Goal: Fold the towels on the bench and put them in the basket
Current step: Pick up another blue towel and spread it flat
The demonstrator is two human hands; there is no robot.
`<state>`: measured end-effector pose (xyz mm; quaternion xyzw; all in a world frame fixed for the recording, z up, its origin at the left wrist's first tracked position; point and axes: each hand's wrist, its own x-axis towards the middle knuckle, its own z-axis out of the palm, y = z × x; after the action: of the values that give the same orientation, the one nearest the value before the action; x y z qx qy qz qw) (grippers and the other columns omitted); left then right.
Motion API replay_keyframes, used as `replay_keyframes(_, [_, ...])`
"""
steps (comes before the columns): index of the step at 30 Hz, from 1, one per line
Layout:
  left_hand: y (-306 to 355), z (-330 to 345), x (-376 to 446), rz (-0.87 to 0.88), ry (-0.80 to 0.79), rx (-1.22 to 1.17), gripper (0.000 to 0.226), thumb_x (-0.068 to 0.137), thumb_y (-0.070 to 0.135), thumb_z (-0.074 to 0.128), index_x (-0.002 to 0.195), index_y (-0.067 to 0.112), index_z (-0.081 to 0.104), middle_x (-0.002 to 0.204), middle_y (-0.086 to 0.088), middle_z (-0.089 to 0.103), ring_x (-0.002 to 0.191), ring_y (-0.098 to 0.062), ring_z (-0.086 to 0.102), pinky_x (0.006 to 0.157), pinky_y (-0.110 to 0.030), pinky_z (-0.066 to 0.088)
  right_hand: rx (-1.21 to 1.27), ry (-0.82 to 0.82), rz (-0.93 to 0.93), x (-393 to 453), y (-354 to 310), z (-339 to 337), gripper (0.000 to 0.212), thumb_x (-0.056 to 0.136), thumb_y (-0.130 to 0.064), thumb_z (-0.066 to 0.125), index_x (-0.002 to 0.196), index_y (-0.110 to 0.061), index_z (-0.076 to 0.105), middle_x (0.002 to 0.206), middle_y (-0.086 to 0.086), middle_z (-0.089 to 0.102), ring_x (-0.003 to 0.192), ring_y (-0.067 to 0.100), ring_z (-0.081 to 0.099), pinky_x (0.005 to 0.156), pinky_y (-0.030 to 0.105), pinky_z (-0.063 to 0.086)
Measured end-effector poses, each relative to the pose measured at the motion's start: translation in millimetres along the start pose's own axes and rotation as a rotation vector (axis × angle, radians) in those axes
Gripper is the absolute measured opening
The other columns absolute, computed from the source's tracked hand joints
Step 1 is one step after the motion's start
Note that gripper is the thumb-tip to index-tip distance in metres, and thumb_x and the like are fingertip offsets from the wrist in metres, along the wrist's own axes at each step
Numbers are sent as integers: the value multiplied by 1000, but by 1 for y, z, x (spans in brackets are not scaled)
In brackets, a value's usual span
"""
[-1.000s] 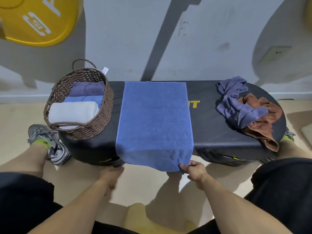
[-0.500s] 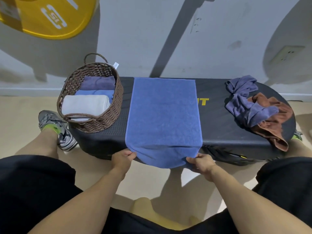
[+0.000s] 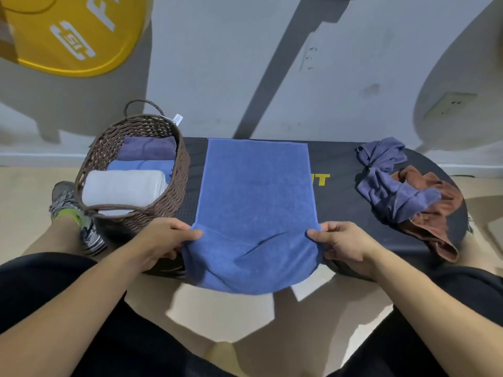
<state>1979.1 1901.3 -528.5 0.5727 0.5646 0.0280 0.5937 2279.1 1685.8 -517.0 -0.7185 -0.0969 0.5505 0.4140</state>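
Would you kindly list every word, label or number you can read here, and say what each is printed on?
"IT": yellow letters on the black bench, the end of a longer word whose start is hidden under the spread blue towel.
"F": large white letter on the yellow disc, cut off by the picture's edge.
White logo on the same disc: its characters are too distorted to read.
White tag on the basket: print too small to read.

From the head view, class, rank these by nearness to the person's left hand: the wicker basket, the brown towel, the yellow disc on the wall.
From the left hand:
1. Wicker basket, just beyond it on the bench's left end.
2. Yellow disc, high on the wall, upper left.
3. Brown towel, crumpled on the far right end.
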Motion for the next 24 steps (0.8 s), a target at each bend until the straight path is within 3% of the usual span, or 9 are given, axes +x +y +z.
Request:
replay_keyframes(3, [11,0,15,31,7,-208,23,78,19,79,92,4,68,66,-4,62,56,-13,53,45,-19,43,81,132,-113,13,-14,5,15,84,-19,77,87,-8,67,87,12,71,71,22,64,57,26,52])
replay_keyframes(6, [16,10,27,127,73,-383,50,78,14,79,122,7,58,82,-6,69,69,-17,63,70,-27,54,210,266,-174,30,-23,16,17,82,-10,78,96,-5,69,87,7,72,77,18,67,62,24,55])
replay_keyframes(8, [12,17,30,209,95,-279,73,74,12,82,136,17,45,102,-4,71,92,-17,67,90,-33,50,99,424,-249,39,-16,23,29,79,-9,81,103,-11,66,89,0,70,75,13,66,65,21,52])
replay_keyframes(10, [2,26,31,266,143,39,86,72,13,85,143,24,37,114,-1,62,105,-16,60,94,-32,46,-276,572,-374,39,0,31,33,75,-16,83,100,-24,63,90,-7,65,78,6,62,66,19,45])
replay_keyframes(13, [-9,35,27,311,262,419,70,68,24,85,127,22,46,101,1,56,91,-19,58,80,-34,48,-566,455,-577,34,32,45,36,72,-25,85,87,-42,58,93,-11,55,86,3,54,72,14,38])
replay_keyframes(16, [-18,35,21,190,231,625,41,69,34,81,92,19,51,84,1,63,76,-18,60,69,-36,50,-720,350,-606,37,57,51,35,67,-35,88,93,-34,66,97,-14,52,97,7,46,83,14,40])
replay_keyframes(19, [-27,33,16,134,240,598,33,70,32,81,83,18,54,74,1,65,70,-17,62,62,-32,48,-771,359,-616,42,66,52,37,67,-28,89,97,-28,68,98,-16,47,100,10,44,87,22,43])
replay_keyframes(22, [-27,36,16,203,277,513,18,75,21,79,75,19,61,65,4,65,64,-14,62,61,-28,47,-809,375,-647,45,66,52,32,71,-21,86,98,-26,70,94,-19,45,95,9,42,81,15,40])
replay_keyframes(24, [-26,37,16,228,253,503,15,78,19,77,73,19,63,65,6,65,64,-12,61,60,-24,44,-804,361,-669,47,68,50,24,76,-18,84,97,-23,73,92,-15,48,94,12,45,80,22,46])
